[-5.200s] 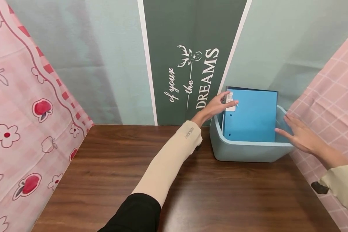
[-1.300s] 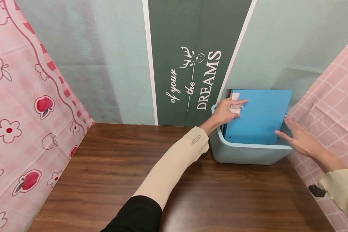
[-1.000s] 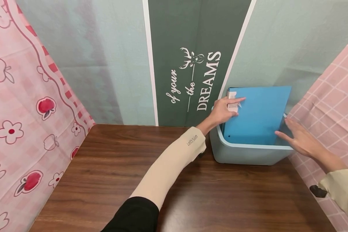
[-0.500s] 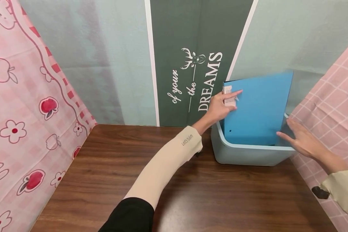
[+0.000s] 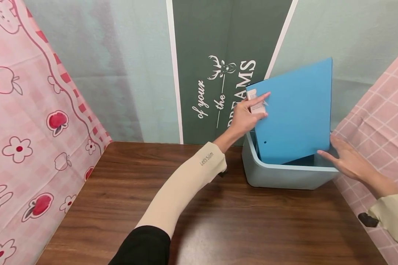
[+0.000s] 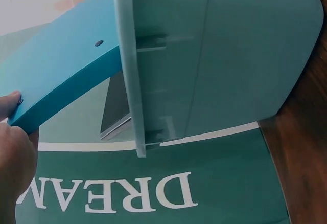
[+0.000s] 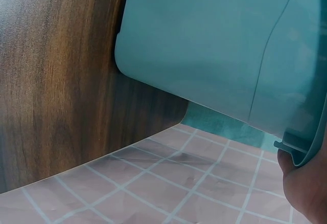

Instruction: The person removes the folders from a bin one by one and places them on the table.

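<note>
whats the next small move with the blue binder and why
Probably raise the tilted blue binder until it clears the light blue bin, with the right hand steadying the bin. The left hand grips the binder by one side, and its lower left corner is hidden behind the front rim, so moving it sideways might catch.

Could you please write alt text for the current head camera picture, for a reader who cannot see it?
A person's left-hand grip holds a tilted blue binder, its lower corner inside a pale blue bin; the right-hand grip holds the bin's right side. The bin stands on a wood-grain table, with pink cloth on both sides.
</note>
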A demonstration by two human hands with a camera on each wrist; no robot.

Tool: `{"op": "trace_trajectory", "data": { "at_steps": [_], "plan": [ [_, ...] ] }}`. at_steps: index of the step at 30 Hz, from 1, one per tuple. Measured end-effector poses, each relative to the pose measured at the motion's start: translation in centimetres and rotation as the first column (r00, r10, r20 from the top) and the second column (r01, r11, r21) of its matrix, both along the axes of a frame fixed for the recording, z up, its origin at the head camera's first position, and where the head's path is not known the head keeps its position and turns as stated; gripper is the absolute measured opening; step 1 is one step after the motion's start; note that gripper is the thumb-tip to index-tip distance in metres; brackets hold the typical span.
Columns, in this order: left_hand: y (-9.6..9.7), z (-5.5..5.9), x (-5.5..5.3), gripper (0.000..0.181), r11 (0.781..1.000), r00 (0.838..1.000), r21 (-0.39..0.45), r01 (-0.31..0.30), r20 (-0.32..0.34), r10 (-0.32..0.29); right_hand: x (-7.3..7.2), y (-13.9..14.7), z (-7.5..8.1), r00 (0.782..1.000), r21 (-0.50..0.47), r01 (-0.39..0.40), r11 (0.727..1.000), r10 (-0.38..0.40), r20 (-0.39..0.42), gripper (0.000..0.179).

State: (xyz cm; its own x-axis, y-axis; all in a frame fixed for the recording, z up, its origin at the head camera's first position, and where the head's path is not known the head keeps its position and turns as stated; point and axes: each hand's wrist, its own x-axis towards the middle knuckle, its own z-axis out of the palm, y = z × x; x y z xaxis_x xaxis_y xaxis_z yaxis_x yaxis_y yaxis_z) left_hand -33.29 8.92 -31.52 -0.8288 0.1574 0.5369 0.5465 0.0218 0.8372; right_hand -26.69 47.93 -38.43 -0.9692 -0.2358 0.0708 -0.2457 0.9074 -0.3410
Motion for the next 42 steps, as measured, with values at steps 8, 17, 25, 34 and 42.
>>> {"op": "trace_trajectory", "data": {
  "at_steps": [8,17,25,34,42],
  "plan": [
    [-1.5,1.0,0.1,0.064,0.997,0.999,0.064,-0.035,-0.015,0.036,0.0,-0.1,0.2,1.0,0.001,0.025,1.0,-0.025,0.012,0.09],
    [-3.0,2.1,0.2,0.067,0.977,1.0,0.212,0.005,0.02,-0.009,0.2,-0.2,0.0,1.0,0.01,0.003,1.0,-0.003,-0.027,0.087],
    [-4.5,3.2,0.4,0.07,0.958,0.999,0.286,-0.014,0.054,-0.001,0.3,0.0,-0.4,0.999,-0.011,-0.002,1.0,0.002,-0.036,0.086],
    [-7.0,5.0,0.8,0.072,0.915,0.995,0.403,-0.021,0.096,-0.02,0.1,0.3,-0.3,0.999,0.001,-0.009,1.0,0.009,-0.048,0.085],
    [-10.0,6.4,1.9,0.07,0.913,0.997,0.407,-0.009,0.079,-0.025,0.0,0.0,-0.1,0.999,0.008,-0.004,1.0,0.004,-0.043,0.086]
  ]
}}
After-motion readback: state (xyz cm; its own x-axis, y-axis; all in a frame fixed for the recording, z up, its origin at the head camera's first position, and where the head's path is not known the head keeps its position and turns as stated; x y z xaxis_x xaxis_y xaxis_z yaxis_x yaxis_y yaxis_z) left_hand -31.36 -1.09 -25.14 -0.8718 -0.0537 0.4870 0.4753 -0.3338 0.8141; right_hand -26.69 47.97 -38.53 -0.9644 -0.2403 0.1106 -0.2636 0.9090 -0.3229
